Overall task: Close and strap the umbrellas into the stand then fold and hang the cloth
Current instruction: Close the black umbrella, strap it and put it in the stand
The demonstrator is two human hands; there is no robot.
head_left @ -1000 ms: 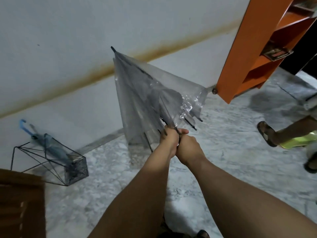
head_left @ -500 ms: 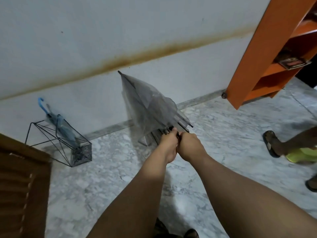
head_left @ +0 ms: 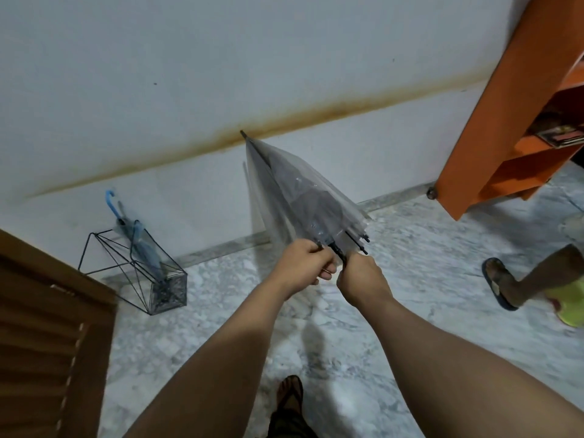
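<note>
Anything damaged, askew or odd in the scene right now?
One oddity: the black wire umbrella stand is tipped over against the white wall, the blue-handled umbrella slanting inside it. A brown stain streak crosses that wall.

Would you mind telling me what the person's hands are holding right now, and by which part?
Both hold the clear umbrella: the left hand grips the gathered canopy edge by the rib tips, the right hand the shaft just below.

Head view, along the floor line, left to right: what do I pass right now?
Brown louvred door → wire stand holding a blue umbrella → clear umbrella gripped by left hand and right hand → orange shelf → another person's sandalled foot.
</note>
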